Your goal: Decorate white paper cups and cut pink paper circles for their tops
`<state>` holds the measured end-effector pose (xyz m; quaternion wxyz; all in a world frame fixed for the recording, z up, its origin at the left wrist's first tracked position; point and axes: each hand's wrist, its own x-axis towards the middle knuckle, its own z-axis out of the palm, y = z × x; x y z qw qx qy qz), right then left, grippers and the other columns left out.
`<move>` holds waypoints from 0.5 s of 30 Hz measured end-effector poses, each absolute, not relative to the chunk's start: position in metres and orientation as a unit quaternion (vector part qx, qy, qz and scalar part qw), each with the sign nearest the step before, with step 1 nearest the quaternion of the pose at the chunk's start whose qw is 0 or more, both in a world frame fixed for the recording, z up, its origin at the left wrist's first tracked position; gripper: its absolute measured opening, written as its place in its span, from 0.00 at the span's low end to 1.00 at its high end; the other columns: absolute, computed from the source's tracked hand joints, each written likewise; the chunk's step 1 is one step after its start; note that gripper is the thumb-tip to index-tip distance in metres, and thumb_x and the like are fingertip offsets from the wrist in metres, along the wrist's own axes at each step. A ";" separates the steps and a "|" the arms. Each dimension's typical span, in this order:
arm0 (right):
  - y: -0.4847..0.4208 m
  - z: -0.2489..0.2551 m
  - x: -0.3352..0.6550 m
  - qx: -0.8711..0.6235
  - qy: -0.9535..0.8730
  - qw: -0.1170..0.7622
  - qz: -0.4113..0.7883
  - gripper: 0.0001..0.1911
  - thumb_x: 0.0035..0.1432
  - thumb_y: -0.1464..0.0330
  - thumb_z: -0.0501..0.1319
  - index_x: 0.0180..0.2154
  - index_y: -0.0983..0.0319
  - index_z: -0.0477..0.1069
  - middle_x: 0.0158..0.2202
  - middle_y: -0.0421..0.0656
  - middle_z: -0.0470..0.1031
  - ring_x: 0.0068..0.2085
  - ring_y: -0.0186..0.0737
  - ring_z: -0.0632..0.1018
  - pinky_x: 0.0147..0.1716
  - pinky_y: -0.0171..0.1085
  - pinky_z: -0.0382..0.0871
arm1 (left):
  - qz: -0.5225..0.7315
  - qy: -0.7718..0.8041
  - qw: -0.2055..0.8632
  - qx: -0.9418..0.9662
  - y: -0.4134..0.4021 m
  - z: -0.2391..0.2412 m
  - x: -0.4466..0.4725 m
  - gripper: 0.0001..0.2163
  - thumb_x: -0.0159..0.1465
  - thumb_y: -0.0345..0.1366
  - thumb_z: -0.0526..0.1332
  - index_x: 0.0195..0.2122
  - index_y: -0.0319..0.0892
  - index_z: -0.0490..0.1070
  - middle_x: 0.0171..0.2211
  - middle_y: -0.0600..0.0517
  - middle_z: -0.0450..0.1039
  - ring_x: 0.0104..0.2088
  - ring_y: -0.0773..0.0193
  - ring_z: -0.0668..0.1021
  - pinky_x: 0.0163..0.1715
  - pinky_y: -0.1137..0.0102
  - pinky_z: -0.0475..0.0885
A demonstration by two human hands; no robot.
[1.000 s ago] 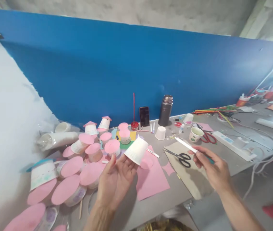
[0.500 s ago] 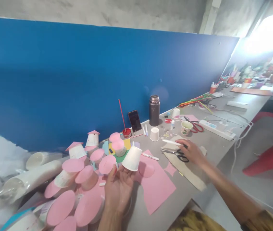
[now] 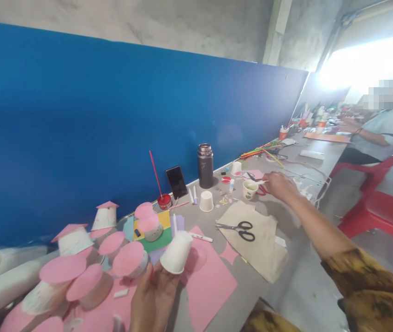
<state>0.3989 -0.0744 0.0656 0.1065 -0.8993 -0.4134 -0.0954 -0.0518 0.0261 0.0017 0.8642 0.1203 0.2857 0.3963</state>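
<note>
In the head view, I read the white paper cup [image 3: 176, 252] just beyond the left palm, inverted, long axis leaning rightward; the nearer left hand [image 3: 155, 295] holds it near the rim. The right hand [image 3: 281, 186] grips a white pen [image 3: 260, 183] by the patterned cup [image 3: 249, 191]. The white cup's visible wall is plain.

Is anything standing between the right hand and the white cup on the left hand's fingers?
Yes, apparently: the patterned cup stands right beside the right hand, on the line toward the white cup at the left hand. Farther along, the black-handled scissors lie flat on the beige cloth, probably low enough to pass over.
</note>
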 end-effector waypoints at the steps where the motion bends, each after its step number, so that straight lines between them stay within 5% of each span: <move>1: -0.068 0.069 0.403 -0.901 -0.417 0.086 -0.083 0.13 0.65 0.74 0.60 0.45 0.63 0.82 0.46 0.54 0.82 0.52 0.53 0.81 0.49 0.43 0.72 | 0.389 0.286 0.867 0.124 0.026 0.001 -0.051 0.16 0.71 0.32 0.55 0.44 0.41 0.85 0.47 0.40 0.86 0.51 0.47 0.85 0.47 0.58 0.84; 4: -0.047 0.069 0.410 -0.901 -0.430 0.042 -0.046 0.10 0.70 0.66 0.64 0.49 0.63 0.79 0.50 0.50 0.80 0.51 0.48 0.81 0.51 0.46 0.76 | 0.365 0.278 0.878 0.135 0.028 -0.008 -0.051 0.16 0.71 0.33 0.56 0.43 0.42 0.86 0.48 0.41 0.85 0.52 0.46 0.85 0.48 0.58 0.84; 7: -0.034 0.063 0.413 -0.897 -0.441 0.027 -0.027 0.19 0.70 0.60 0.65 0.57 0.62 0.73 0.57 0.50 0.76 0.52 0.47 0.80 0.52 0.51 0.79 | 0.341 0.261 0.890 0.153 0.033 -0.022 -0.055 0.16 0.71 0.32 0.56 0.42 0.42 0.87 0.49 0.42 0.85 0.51 0.47 0.85 0.50 0.58 0.83; 15: -0.047 0.065 0.422 -0.880 -0.459 0.103 -0.062 0.16 0.67 0.68 0.67 0.55 0.62 0.77 0.53 0.51 0.80 0.54 0.48 0.80 0.54 0.44 0.74 | 0.336 0.262 0.889 0.167 0.040 -0.033 -0.064 0.16 0.70 0.31 0.56 0.41 0.42 0.86 0.49 0.41 0.85 0.49 0.48 0.86 0.49 0.58 0.83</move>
